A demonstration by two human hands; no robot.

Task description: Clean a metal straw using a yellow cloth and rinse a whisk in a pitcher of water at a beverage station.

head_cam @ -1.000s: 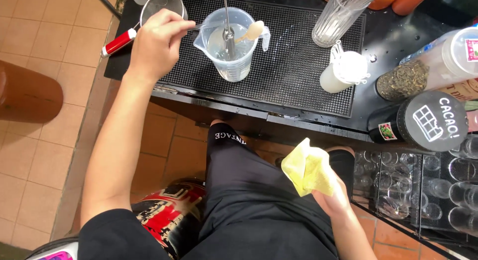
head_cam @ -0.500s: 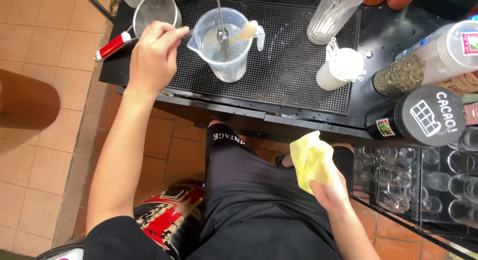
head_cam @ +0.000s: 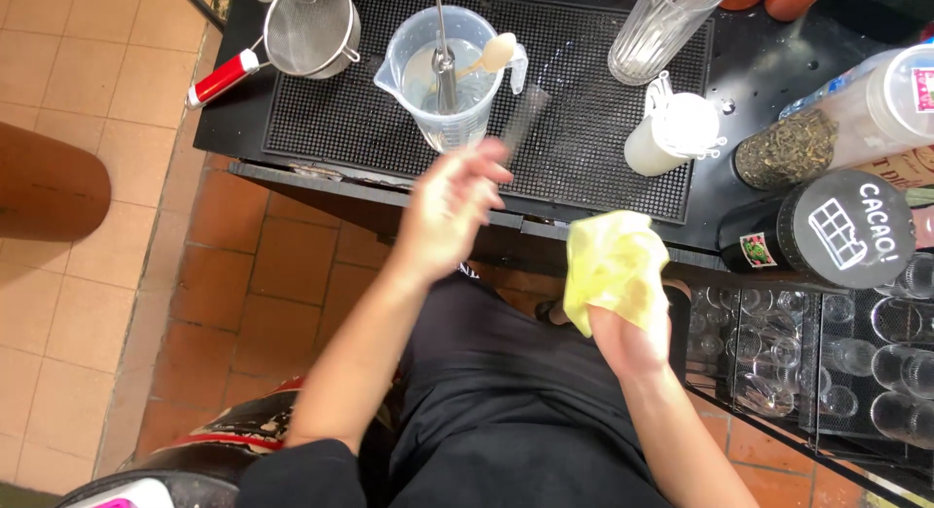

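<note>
While I stand at the black worktop (head_cam: 233, 128), its ribbed rubber bar mat (head_cam: 584, 128) takes up most of what lies ahead of me. Low on my right is a rack of upturned glasses (head_cam: 827, 352). On that side of the worktop lie a clear jar of dried herbs (head_cam: 827, 128) and a black tin with a round lid (head_cam: 837, 231). A tall ribbed glass (head_cam: 662, 26) stands at the back.

The clear measuring jug (head_cam: 443, 80) sits on the mat straight ahead, with a metal bar spoon (head_cam: 443, 41) upright in it and a pale spoon (head_cam: 491, 55) leaning on its rim. A mesh strainer (head_cam: 306, 26) with a red handle lies to its left, and a small white lidded pot (head_cam: 671, 133) to its right.

My left hand (head_cam: 452, 211) hangs over the worktop's front edge, just short of the jug. It is too blurred to tell whether the grip is spread or pinching something thin and clear. My right hand (head_cam: 628, 338), below the edge, has its grip pressed together around a bunched yellow cloth (head_cam: 613, 265).

I judge this a wiping or drying step. Bringing the cloth up means clearing the worktop's lip, and the white pot stands nearest in its way.
</note>
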